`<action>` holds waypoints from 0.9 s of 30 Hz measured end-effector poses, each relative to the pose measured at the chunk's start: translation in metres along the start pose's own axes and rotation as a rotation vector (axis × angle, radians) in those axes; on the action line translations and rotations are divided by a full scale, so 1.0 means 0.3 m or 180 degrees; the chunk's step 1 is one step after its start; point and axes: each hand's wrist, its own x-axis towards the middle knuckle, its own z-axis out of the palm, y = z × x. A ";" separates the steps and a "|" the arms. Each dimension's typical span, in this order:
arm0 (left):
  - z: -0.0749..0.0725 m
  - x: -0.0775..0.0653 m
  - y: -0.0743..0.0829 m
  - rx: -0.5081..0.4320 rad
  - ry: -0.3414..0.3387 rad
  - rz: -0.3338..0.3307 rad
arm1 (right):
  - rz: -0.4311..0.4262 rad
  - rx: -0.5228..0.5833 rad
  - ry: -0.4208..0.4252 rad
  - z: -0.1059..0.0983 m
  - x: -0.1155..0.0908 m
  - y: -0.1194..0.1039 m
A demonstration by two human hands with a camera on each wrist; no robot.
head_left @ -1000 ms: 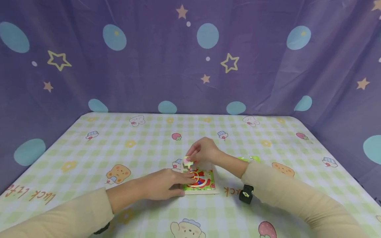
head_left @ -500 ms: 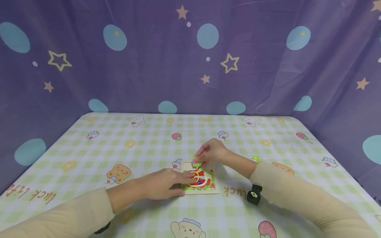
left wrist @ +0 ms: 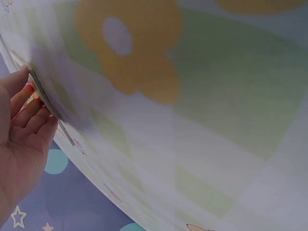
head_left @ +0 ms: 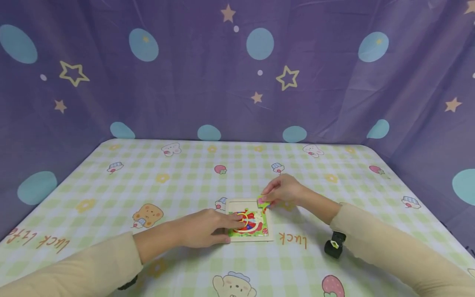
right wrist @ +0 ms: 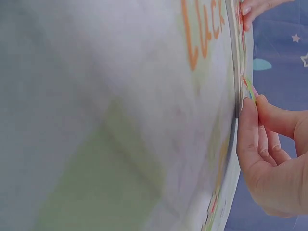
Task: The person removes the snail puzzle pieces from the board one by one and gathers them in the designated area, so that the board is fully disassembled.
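Note:
A square wooden jigsaw puzzle (head_left: 253, 236) with a colourful red and green picture lies on the table, its far strip bare wood. My left hand (head_left: 208, 228) rests on it from the left, fingers extended over the picture and thumb at the near left edge. The left wrist view has the left hand (left wrist: 29, 120) at the board's rim. My right hand (head_left: 283, 190) pinches a green and pink puzzle piece (head_left: 262, 202) between thumb and fingers at the board's far right corner. In the right wrist view, the piece (right wrist: 250, 90) is held tilted, close over the board.
A checked tablecloth (head_left: 178, 264) with printed cartoons and lettering covers the table. Behind it hangs a purple curtain (head_left: 208, 82) with stars and ovals. Small colourful pieces (right wrist: 211, 211) lie on the cloth in the right wrist view, hidden behind the right arm in the head view.
My right hand has moved right with the puzzle piece, from the board's far left corner to its far right corner. The left hand has stayed on the board.

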 end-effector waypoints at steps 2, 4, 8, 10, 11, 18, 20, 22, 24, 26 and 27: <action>0.000 0.001 0.001 -0.0003 0.0011 0.0020 | 0.0015 0.0034 -0.0003 -0.014 -0.005 0.004; -0.001 0.001 0.002 0.0005 0.0018 0.0033 | 0.0032 0.0035 0.0008 -0.028 -0.009 0.007; -0.002 0.000 0.004 0.0000 0.0025 0.0042 | 0.0058 -0.0024 0.0056 -0.050 -0.013 0.012; -0.003 0.000 0.005 0.0005 0.0028 0.0041 | 0.0065 -0.0048 0.0076 -0.059 -0.013 0.017; -0.004 0.000 0.005 0.0007 0.0029 0.0040 | 0.0055 -0.0064 0.0074 -0.064 -0.013 0.020; -0.003 0.001 0.005 0.0015 0.0031 0.0036 | 0.0059 -0.0090 0.0004 -0.100 -0.012 0.038; -0.003 0.000 0.006 0.0008 0.0029 0.0036 | 0.0066 -0.0087 0.0000 -0.110 -0.011 0.041; -0.004 0.000 0.007 -0.0009 0.0026 0.0029 | 0.0043 -0.0141 0.0000 -0.119 -0.010 0.043; -0.004 0.000 0.008 -0.0030 0.0026 0.0018 | 0.0004 -0.0184 0.0025 -0.125 -0.009 0.046; -0.004 -0.001 0.008 -0.0035 0.0027 0.0007 | -0.0100 -0.0369 0.0066 -0.129 -0.008 0.050; -0.004 -0.001 0.008 -0.0037 0.0030 0.0007 | -0.0182 -0.0496 0.0095 -0.129 -0.006 0.053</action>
